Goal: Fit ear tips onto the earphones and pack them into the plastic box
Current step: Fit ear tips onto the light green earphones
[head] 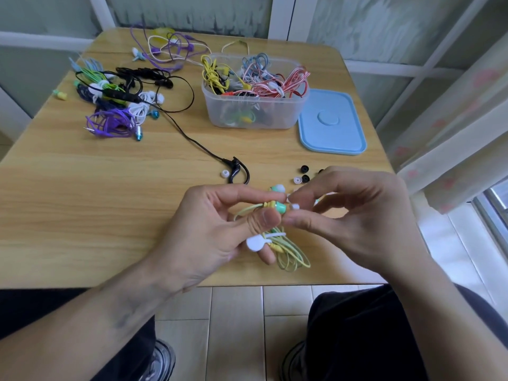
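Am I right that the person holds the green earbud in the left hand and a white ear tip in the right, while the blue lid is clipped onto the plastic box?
Not quite: the blue lid is not on the plastic box; it lies flat on the table beside the open box, as the head view shows. The rest holds: the left hand holds the green earbud and the right hand pinches a white ear tip.

Table: a wooden table [82, 204] with a pale grain, set against the wall below the frames.
Window frames: white frames [280, 17] with clouded panes are seen behind the table.
Curtain: a pale curtain [450, 127] with faint pink marks is hung at the right edge.
Floor: light tiles [236, 325] are seen under the near table edge.
Trousers: dark trousers [362, 339] are seen below.
Shoes: 2 shoes [162, 358] are partly seen on the tiles.
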`<state>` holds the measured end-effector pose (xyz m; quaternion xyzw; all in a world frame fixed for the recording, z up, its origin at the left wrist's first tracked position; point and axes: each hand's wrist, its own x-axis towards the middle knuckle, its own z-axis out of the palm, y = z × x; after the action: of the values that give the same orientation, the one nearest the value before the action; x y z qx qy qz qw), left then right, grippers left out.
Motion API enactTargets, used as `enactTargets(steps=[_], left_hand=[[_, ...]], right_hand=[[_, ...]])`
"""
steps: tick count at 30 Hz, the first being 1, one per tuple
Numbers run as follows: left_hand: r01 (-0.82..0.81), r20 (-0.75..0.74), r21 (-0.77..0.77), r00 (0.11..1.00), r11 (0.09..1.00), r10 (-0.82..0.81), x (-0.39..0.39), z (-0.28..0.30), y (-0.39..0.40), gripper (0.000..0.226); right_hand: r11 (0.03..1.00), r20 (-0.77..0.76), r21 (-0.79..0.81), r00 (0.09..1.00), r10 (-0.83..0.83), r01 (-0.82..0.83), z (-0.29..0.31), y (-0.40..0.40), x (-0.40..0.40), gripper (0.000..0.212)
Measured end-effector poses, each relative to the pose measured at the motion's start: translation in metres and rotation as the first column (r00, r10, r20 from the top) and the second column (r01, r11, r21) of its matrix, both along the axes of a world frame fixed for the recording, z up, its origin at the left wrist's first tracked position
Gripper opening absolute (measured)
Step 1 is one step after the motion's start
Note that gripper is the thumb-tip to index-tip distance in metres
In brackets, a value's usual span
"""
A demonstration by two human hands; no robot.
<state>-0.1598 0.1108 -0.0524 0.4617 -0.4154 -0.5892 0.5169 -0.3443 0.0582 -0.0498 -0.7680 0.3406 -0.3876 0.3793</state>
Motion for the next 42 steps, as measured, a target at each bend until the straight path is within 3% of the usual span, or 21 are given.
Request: enactTargets(steps=[6,17,26,31,42], left_hand=[[-0.032,-0.05,0.0,0.998,0.999,0.032,-0.003,0.002,0.002,0.025],[-0.089,-0.077,0.04,0.993,0.995,0.092,-0.002,0.002,0.001,0.026],[-0.025,0.028,0.006,0.999,1.0,0.024,0.0,0.004,0.001,0.02],[0.033,0.054,0.017,0.998,0.999,-0.034,0.001,0.0,0.001,0.016],[0.11,0.033,0.07,0.993,0.991,-0.112,0.003,-0.006,0.004,0.015]], right_hand=[[0.999,0.036,-0.048,0.999,-0.022,0.023,-0.002,0.002,0.005,0.022],[0.975,0.133,0.215,0.991,0.027,-0.055,-0.004,0.002,0.004,0.016],[0.979,0.136,0.19,0.989,0.051,-0.076,-0.004,0.0,0.003,0.013],[0.982,0.055,0.118,0.988,0.144,-0.15,-0.005,-0.006,-0.002,0.009],[0.977,0.02,0.068,0.979,0.201,-0.202,-0.008,-0.001,-0.001,0.012]])
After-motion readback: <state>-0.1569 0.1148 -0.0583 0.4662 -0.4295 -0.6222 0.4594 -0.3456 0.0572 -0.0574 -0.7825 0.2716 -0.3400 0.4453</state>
